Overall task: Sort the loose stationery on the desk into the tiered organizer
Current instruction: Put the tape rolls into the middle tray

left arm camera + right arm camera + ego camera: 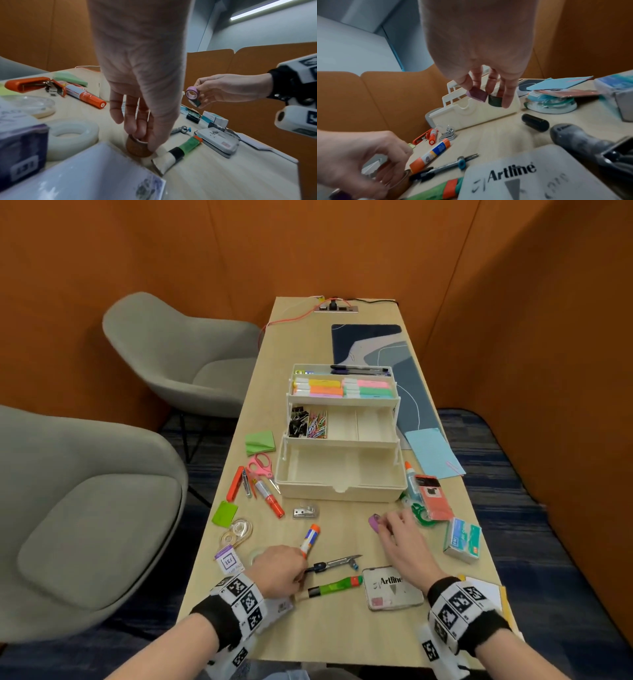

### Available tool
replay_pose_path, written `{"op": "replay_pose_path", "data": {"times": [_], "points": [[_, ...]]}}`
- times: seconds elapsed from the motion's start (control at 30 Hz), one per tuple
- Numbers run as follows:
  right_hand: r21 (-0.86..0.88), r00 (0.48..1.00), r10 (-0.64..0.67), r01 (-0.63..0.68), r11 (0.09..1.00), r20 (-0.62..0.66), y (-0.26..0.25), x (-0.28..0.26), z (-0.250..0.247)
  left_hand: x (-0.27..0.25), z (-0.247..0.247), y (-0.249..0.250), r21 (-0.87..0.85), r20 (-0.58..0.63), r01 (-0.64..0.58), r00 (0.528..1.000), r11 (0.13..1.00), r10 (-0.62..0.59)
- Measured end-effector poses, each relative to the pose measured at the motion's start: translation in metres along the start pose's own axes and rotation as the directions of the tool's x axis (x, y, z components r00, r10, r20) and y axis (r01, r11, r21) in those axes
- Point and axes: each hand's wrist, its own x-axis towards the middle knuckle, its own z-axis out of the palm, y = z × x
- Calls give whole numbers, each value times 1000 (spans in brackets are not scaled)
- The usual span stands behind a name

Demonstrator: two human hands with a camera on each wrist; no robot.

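Observation:
The cream tiered organizer (339, 491) stands open mid-desk, with highlighters, pens and clips in its upper tiers. My left hand (298, 575) is near the front edge, and its fingers (142, 136) grip a brown tape roll (139, 147) standing on the desk. In the head view my hand hides that roll. My right hand (383, 527) is raised in front of the organizer's right corner. It pinches a small purple tape roll (476, 93) together with a dark green roll (494, 100).
A glue stick (310, 541), compass (335, 564), green marker (334, 586) and Artline tin (392, 587) lie between my hands. Stapler (235, 483), scissors (262, 465) and orange marker (270, 498) lie left of the organizer. A staples box (462, 539) sits right. Grey chairs (85, 508) stand left.

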Motion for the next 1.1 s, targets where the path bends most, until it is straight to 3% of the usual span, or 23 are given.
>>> {"op": "replay_pose_path", "data": {"times": [0.13,0.33,0.47,0.63,0.73,0.83,1.0,1.1], "points": [[3,995,-96,96,995,-7,-22,32,-18,0,-8,-1,-8,-18,13,1000,1000,-13],[35,988,-48,54,998,-147,-47,123,-60,-2,-23,-11,-67,-68,19,997,998,-24],[23,997,37,-36,999,-66,-42,174,-66,-6,-36,-17,-144,-137,7,990,990,-27],[-63,999,40,-39,997,24,-34,202,-60,2,-63,-29,-237,-247,-36,969,971,-24],[23,990,74,-72,997,-120,-31,201,-63,16,-89,-31,-261,-350,-89,937,961,-8],[-49,961,121,-137,989,-247,-22,197,-67,42,-117,-31,-257,-484,-126,875,958,-15],[-334,994,46,-76,939,-95,-15,189,-71,100,-156,-27,-258,-630,-130,774,957,-65],[-378,991,-11,-39,925,-130,-19,193,-75,127,-171,-23,-216,-652,-97,755,972,-70]]}}
